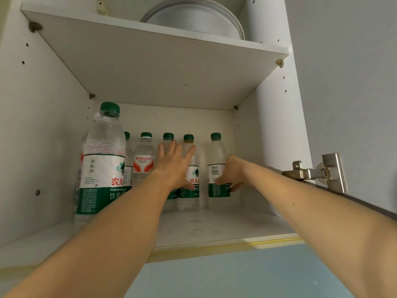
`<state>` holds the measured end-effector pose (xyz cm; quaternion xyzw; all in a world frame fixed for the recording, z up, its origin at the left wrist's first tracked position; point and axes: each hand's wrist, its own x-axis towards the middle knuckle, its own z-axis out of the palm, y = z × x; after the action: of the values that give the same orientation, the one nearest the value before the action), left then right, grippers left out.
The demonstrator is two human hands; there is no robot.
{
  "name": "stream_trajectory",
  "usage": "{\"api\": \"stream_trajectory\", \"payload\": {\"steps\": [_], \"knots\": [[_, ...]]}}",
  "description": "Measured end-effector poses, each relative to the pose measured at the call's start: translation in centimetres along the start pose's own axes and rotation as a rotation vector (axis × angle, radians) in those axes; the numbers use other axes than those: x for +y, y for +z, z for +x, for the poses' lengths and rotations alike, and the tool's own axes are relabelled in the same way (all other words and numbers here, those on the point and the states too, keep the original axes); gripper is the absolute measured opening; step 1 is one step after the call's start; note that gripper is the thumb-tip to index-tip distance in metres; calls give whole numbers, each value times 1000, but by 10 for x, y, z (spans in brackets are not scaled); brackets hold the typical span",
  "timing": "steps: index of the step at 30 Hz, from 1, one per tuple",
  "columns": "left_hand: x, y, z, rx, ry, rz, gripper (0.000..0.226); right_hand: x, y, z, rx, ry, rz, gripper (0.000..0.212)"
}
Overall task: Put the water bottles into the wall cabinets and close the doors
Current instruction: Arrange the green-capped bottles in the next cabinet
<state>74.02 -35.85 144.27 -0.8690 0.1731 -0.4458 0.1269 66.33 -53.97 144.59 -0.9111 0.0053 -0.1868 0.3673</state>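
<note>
A: Status of hands?
B: Left hand (175, 163) flat, fingers straight, against two bottles (190, 173) at frame centre. Right hand (233, 174) grips the rightmost bottle (217, 168) on the cabinet shelf (214, 229).

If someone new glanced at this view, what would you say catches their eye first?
Two bare arms reach into an open white wall cabinet. The left hand lies flat against clear green-capped water bottles in the back row, and the right hand grips the rightmost bottle. A larger green-labelled bottle stands front left, and white plates sit on the shelf above.
</note>
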Motion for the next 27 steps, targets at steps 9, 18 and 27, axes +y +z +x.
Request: {"api": "stream_trajectory", "payload": {"steps": [9,18,27], "knots": [[-4,0,2,10,-14,28,133,-17,17,16,-46,-4,-37,54],[-3,-4,0,19,-11,11,135,2,15,22,-46,-87,-18,24],[-7,-21,-8,-10,-2,-175,110,-9,6,12,40,-185,-294,20]]}}
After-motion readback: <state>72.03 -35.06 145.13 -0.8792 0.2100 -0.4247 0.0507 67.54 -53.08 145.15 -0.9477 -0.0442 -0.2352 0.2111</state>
